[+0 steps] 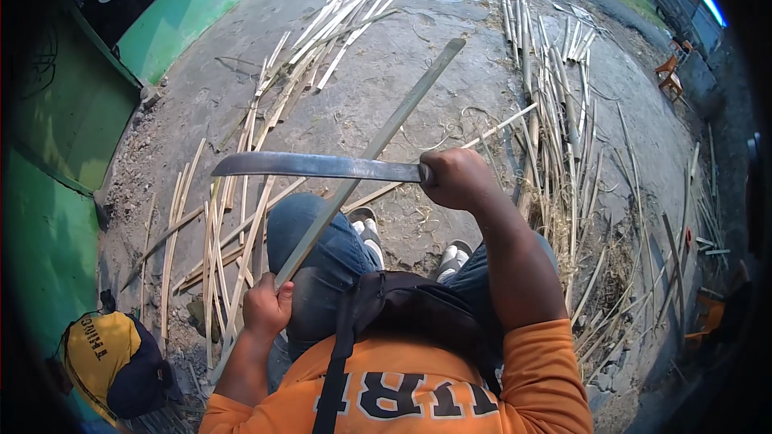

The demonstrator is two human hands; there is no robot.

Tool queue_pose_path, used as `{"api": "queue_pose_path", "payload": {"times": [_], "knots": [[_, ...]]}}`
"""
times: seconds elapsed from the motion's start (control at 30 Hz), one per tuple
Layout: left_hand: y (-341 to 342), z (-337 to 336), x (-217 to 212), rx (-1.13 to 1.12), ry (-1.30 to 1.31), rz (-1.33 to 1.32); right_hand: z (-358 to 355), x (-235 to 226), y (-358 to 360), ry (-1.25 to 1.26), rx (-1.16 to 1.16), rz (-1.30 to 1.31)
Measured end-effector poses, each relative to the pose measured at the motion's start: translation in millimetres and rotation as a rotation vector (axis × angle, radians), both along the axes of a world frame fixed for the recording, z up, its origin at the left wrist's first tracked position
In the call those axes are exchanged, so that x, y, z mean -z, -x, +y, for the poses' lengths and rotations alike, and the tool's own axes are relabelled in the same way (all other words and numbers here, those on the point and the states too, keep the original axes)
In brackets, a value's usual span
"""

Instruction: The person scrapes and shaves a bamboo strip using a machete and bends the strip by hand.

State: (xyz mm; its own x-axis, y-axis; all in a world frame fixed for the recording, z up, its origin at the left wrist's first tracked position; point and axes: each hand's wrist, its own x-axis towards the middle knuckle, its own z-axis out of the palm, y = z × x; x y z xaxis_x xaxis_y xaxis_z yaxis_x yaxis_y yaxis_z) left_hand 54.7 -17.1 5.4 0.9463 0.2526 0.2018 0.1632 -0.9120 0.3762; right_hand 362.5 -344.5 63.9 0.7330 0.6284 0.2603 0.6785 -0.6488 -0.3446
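My right hand (454, 180) is closed round the handle of a machete (314, 165), whose long curved blade points left across the front of my knees. A long flat bamboo strip (374, 149) slants from lower left up to the right. Its lower part is gripped by my left hand (267, 305), beside my left knee. Machete blade and strip cross in the picture, with the blade in front; whether they touch I cannot tell. The strip's far end rises out over the concrete, and its near end runs on down past my left hand.
Split bamboo strips (342, 28) lie in loose piles ahead and to the left. Another pile of bamboo poles (572, 104) and shavings lies to the right. A green wall (185, 20) stands at left, a yellow and dark cap (104, 362) at lower left, an orange chair (669, 76) far right.
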Motion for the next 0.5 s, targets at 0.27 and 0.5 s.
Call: {"api": "queue_pose_path", "payload": {"times": [0.27,0.5], "knots": [[-0.3,2.4,-3.3,-0.015,0.021,0.008,-36.1,13.5,-54.7,-0.21,0.354,0.138],[-2.8,-1.6,-18.8,-0.031,-0.016,0.112,-28.8,10.1,-33.1,-0.175,0.294,0.143]]}}
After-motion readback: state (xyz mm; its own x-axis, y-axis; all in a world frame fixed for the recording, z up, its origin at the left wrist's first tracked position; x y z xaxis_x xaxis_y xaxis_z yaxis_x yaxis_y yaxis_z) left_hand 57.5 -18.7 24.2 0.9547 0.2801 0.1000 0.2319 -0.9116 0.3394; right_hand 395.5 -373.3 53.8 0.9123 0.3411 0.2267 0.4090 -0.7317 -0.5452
